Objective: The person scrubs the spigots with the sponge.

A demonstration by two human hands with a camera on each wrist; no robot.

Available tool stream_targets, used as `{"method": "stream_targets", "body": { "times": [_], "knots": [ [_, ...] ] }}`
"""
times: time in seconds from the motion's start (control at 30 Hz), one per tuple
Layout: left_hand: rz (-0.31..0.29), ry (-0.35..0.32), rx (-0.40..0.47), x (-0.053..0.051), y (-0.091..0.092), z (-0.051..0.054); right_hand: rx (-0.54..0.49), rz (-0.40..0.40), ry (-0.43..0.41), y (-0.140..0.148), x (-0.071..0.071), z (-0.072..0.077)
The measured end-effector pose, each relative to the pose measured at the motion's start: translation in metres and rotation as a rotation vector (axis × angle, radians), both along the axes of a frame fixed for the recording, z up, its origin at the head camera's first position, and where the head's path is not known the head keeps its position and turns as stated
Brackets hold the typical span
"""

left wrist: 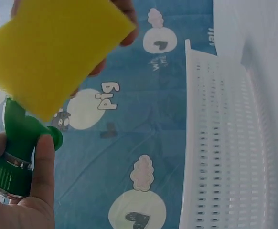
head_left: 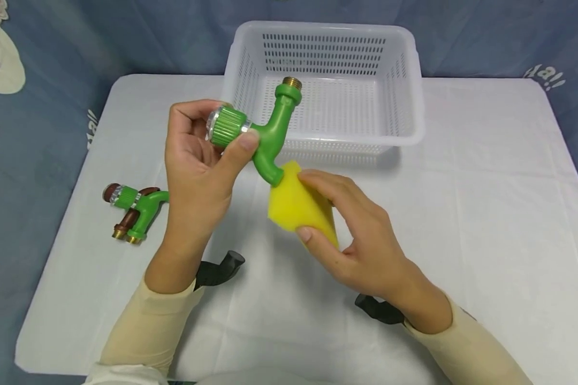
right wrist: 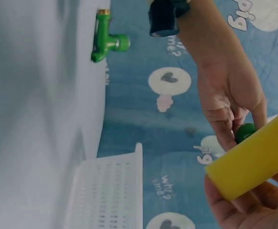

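Observation:
In the head view my left hand (head_left: 197,155) grips a green faucet (head_left: 272,136) by its ribbed knob, the brass thread pointing up and the spout down. My right hand (head_left: 361,235) holds a yellow sponge (head_left: 301,206) between thumb and fingers, its upper edge at the spout tip. The left wrist view shows the sponge (left wrist: 58,52) in front of part of the faucet (left wrist: 22,129), with fingers of my left hand (left wrist: 29,191) around the body. In the right wrist view the sponge (right wrist: 253,157) hides most of the faucet.
A white perforated basket (head_left: 337,107) stands at the back of the white-covered table (head_left: 486,214). On the left lie another green faucet (head_left: 146,211) and a brown one (head_left: 129,218) beneath it. Blue printed cloth (head_left: 472,32) hangs behind.

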State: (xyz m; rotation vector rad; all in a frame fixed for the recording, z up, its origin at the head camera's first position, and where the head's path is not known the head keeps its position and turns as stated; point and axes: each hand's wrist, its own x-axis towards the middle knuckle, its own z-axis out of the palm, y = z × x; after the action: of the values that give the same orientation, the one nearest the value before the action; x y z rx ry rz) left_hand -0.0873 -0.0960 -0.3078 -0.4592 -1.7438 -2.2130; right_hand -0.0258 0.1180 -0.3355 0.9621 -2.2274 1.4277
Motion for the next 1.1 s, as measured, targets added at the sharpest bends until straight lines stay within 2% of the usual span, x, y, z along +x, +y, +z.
{"method": "stream_targets", "body": {
  "times": [0.17, 0.3, 0.4, 0.53, 0.63, 0.73, 0.8, 0.93, 1.0, 1.1],
  "knots": [
    [-0.009, -0.002, -0.006, -0.001, 0.001, 0.001, -0.003, 0.008, 0.102, -0.002, -0.001, 0.002],
    [0.001, -0.006, -0.003, 0.000, 0.002, 0.001, -0.030, -0.107, 0.172, -0.001, -0.001, 0.005],
    [-0.014, -0.010, -0.019, 0.000, 0.002, 0.000, -0.056, -0.185, 0.215, 0.000, -0.002, 0.007],
    [-0.033, -0.004, -0.054, 0.002, 0.003, -0.002, -0.019, -0.130, 0.266, -0.004, 0.000, 0.007],
    [-0.014, 0.011, -0.056, 0.003, 0.003, -0.003, 0.006, -0.080, 0.305, -0.009, 0.002, 0.007],
    [0.011, 0.018, -0.037, 0.003, 0.003, -0.003, 0.006, -0.057, 0.318, -0.011, 0.003, 0.008],
    [0.018, 0.016, -0.026, 0.003, 0.003, -0.003, 0.009, -0.071, 0.310, -0.009, 0.002, 0.009],
    [0.013, 0.014, -0.014, 0.003, 0.005, -0.003, -0.036, -0.202, 0.279, -0.003, 0.000, 0.014],
    [-0.002, 0.018, -0.028, 0.003, 0.006, -0.003, -0.057, -0.243, 0.280, -0.002, 0.000, 0.015],
    [-0.019, 0.032, -0.041, 0.004, 0.008, -0.003, -0.046, -0.213, 0.309, -0.005, 0.002, 0.014]
  ]
}}
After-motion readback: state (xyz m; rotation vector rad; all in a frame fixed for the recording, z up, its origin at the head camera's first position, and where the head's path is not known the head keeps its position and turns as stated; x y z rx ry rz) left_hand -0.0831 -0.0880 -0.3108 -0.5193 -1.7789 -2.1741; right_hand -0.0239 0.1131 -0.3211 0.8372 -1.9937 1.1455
